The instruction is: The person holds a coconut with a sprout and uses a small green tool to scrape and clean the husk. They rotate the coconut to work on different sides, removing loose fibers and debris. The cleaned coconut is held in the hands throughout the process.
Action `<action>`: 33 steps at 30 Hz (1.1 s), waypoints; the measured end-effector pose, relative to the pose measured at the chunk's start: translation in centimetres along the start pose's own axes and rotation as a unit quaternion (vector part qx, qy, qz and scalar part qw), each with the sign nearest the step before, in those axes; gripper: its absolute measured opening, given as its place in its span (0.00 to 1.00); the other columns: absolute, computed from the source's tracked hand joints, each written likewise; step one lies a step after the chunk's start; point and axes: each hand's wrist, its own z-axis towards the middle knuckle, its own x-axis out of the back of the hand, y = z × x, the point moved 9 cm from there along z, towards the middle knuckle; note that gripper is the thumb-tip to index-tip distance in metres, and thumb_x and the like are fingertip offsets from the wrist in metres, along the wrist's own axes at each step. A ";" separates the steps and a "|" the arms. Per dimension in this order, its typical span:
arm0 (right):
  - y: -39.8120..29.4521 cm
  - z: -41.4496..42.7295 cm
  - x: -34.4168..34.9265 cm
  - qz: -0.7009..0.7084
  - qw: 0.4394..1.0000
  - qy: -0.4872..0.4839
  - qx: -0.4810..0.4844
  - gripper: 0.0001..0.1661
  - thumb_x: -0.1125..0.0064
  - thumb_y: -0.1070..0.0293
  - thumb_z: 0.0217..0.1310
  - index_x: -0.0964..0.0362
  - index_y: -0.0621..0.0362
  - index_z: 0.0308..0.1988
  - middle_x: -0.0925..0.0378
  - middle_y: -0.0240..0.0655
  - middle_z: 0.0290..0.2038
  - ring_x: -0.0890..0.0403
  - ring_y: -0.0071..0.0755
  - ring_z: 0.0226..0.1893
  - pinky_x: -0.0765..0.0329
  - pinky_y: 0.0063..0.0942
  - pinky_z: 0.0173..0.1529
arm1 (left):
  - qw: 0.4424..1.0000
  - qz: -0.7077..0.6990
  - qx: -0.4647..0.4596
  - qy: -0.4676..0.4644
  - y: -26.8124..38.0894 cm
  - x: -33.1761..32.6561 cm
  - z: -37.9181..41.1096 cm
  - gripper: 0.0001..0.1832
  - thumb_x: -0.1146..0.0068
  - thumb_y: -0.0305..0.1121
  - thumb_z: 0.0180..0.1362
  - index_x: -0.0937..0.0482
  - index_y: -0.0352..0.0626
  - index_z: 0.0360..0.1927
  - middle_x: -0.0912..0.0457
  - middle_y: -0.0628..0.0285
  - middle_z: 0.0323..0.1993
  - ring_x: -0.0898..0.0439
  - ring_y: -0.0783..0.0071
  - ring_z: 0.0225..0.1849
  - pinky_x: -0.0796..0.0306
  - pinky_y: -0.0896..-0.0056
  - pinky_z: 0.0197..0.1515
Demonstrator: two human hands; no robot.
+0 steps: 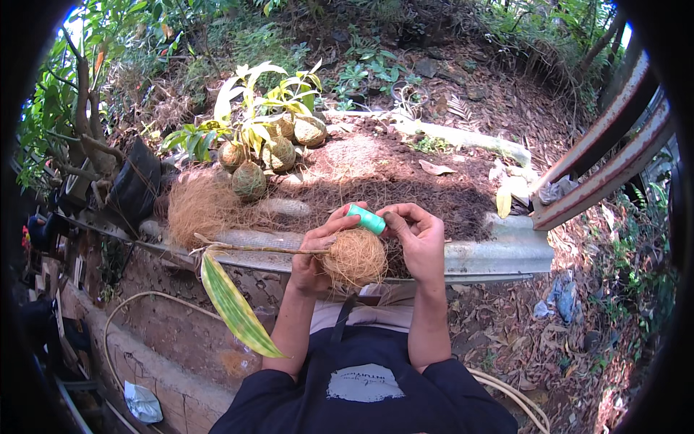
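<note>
A ball wrapped in coconut fibre (pixel 358 259) rests in my left hand (pixel 313 255), just in front of my body. From its left side a thin plant stem (pixel 271 250) sticks out sideways, ending in a long yellow-green leaf (pixel 233 304) that hangs down. Right above the ball is a spool of green thread (pixel 366 218), lying at a slant. The thumb and fingers of my right hand (pixel 422 238) pinch the spool's right end, while left fingertips touch its other end. Whether thread runs from spool to ball is too fine to tell.
Several wrapped plant balls (pixel 279 153) with leafy shoots stand at the back left. Loose coconut fibre (pixel 200 209) is heaped nearer, beside dark soil (pixel 461 200) on a grey corrugated sheet (pixel 499 247). Rusty metal beams (pixel 602 146) rise at right. A hose (pixel 111 331) curves along the ground.
</note>
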 end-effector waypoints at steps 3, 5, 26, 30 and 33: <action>-0.5 -0.2 -0.1 0.018 0.999 0.028 0.011 0.07 0.42 0.72 0.59 0.25 0.66 0.35 0.21 0.35 0.34 0.22 0.22 0.35 0.25 0.21 0.39 | 1.000 0.020 -0.008 0.010 0.3 -0.3 0.1 0.32 0.54 0.45 0.54 0.32 0.27 0.57 0.44 0.48 0.65 0.34 0.59 0.61 0.34 0.61 0.60; -0.5 -0.2 0.7 -0.054 0.996 0.050 0.048 0.08 0.41 0.70 0.59 0.26 0.65 0.33 0.22 0.33 0.34 0.24 0.20 0.34 0.26 0.20 0.39 | 0.999 0.044 -0.016 0.024 0.6 -0.2 0.1 0.32 0.55 0.44 0.55 0.32 0.27 0.57 0.44 0.48 0.66 0.33 0.59 0.61 0.34 0.60 0.60; -2.1 0.4 4.7 0.083 0.979 0.142 0.124 0.13 0.46 0.60 0.64 0.31 0.59 0.35 0.22 0.34 0.30 0.21 0.24 0.32 0.26 0.21 0.38 | 0.986 -0.031 -0.014 0.165 0.8 3.7 -0.9 0.38 0.61 0.51 0.57 0.44 0.31 0.64 0.48 0.50 0.68 0.33 0.54 0.61 0.30 0.51 0.58; -3.0 1.4 3.9 0.185 0.965 0.126 0.138 0.14 0.48 0.59 0.64 0.32 0.59 0.35 0.27 0.31 0.24 0.20 0.26 0.30 0.24 0.24 0.40 | 0.990 -0.032 -0.004 0.138 0.2 3.4 -0.9 0.37 0.60 0.49 0.58 0.43 0.29 0.63 0.49 0.50 0.68 0.35 0.55 0.62 0.33 0.52 0.60; -2.4 2.6 3.4 0.170 0.974 0.090 0.120 0.15 0.47 0.58 0.64 0.32 0.60 0.35 0.33 0.27 0.20 0.26 0.22 0.25 0.26 0.23 0.36 | 0.993 -0.052 -0.011 0.110 0.2 2.3 -0.8 0.32 0.65 0.43 0.60 0.40 0.28 0.62 0.48 0.50 0.68 0.38 0.59 0.65 0.37 0.56 0.63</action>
